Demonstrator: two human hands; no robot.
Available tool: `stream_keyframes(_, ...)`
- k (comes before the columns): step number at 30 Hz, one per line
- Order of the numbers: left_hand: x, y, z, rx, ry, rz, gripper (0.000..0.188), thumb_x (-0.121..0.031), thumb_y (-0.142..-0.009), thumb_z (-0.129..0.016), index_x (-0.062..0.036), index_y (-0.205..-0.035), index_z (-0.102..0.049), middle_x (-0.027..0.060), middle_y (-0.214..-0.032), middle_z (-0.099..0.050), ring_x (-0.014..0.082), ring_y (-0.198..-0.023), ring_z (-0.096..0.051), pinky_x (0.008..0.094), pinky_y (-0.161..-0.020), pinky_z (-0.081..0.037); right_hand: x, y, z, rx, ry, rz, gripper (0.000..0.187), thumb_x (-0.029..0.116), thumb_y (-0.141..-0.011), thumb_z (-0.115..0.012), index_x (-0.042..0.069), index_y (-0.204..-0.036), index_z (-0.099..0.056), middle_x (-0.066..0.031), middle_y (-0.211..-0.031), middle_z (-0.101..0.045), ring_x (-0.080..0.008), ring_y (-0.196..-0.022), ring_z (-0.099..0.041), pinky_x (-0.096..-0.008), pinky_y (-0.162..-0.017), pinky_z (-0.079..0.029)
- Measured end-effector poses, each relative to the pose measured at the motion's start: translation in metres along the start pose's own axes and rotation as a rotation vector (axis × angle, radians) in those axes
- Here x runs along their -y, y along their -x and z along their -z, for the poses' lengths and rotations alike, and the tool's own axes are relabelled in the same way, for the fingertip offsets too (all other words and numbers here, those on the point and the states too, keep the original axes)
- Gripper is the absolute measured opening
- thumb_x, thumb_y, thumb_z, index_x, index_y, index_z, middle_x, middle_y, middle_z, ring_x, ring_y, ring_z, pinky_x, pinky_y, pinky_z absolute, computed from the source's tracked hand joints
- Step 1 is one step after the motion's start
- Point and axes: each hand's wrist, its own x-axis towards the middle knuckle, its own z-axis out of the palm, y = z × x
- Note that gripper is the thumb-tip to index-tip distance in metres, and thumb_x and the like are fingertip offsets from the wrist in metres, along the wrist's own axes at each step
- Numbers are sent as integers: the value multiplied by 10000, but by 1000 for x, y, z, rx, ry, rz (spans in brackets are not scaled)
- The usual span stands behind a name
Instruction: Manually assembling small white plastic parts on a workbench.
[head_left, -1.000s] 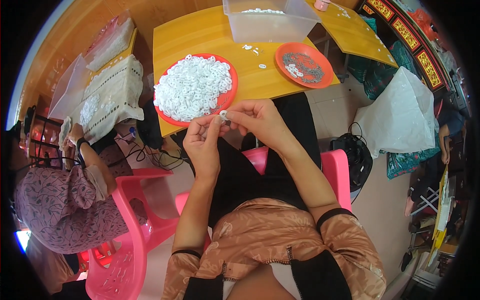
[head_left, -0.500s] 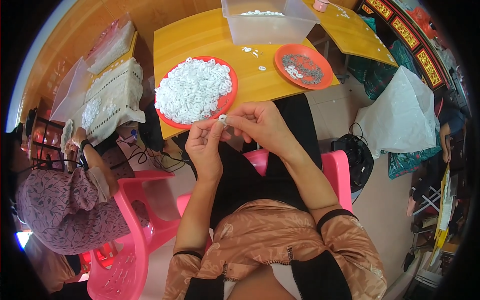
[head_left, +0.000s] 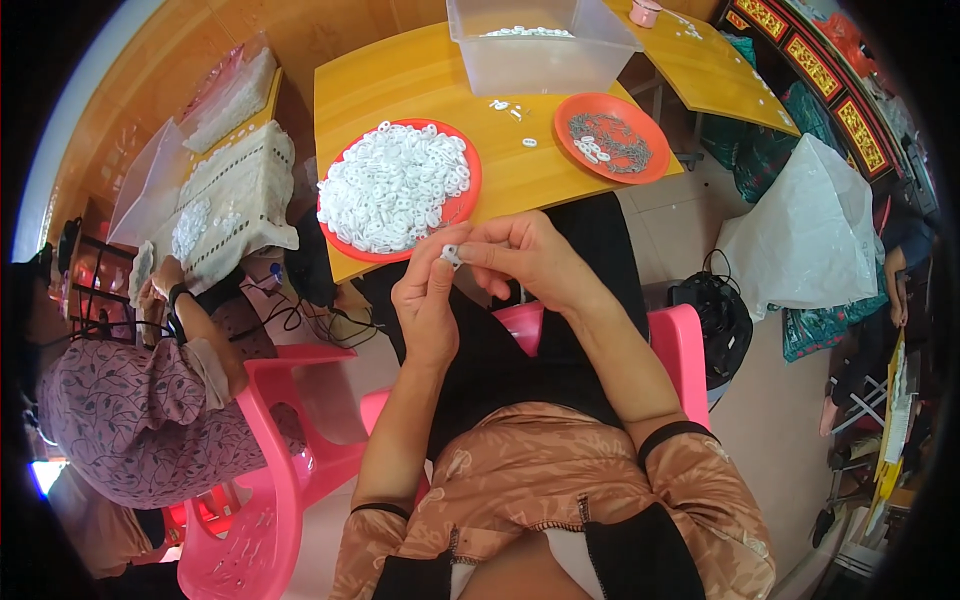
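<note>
Mid-frame, left hand (head_left: 428, 300) and right hand (head_left: 520, 255) pinch one small white piece (head_left: 451, 254) between fingertips, close to the heaped red plate (head_left: 462, 205) for easy picking.

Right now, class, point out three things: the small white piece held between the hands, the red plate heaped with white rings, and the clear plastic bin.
small white piece (head_left: 450, 254), head view, its visible middle.
red plate (head_left: 466, 205), head view, bare right rim.
clear plastic bin (head_left: 540, 65), head view, front wall.
</note>
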Motion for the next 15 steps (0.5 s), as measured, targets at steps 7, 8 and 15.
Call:
stream_keyframes(7, -10, 1, -8, -141, 137, 40, 311, -192, -923, -511, 32, -1137, -545, 83, -1088, -584, 116, -909, -530, 232, -794, -414, -7, -2, -14, -3, 83, 169, 199, 188, -895, -536, 12, -820, -590, -5, -662, -550, -48, -533, -482, -186, -466, -364)
stream_keyframes(8, -14, 2, -6, -82, 231, 100, 320, -193, -920, -517, 34, -1145, -536, 86, -1083, -585, 121, -908, -531, 236, -798, -418, -9, -3, -14, 3, 24, 139, 205, 194, -899, -531, 12, -822, -583, 2, -662, -547, -39, -537, -473, -185, -467, -358)
stream_keyframes(15, -10, 0, -2, -91, 383, 196, 371, -218, -916, -521, 39, -1182, -499, 118, -1149, -554, 169, -1021, -529, 306, -904, -412, -4, 1, -20, -67, 621, 507, 162, 169, -886, -526, 9, -912, -511, -128, -691, -579, -264, -609, -583, -329, -536, -445)
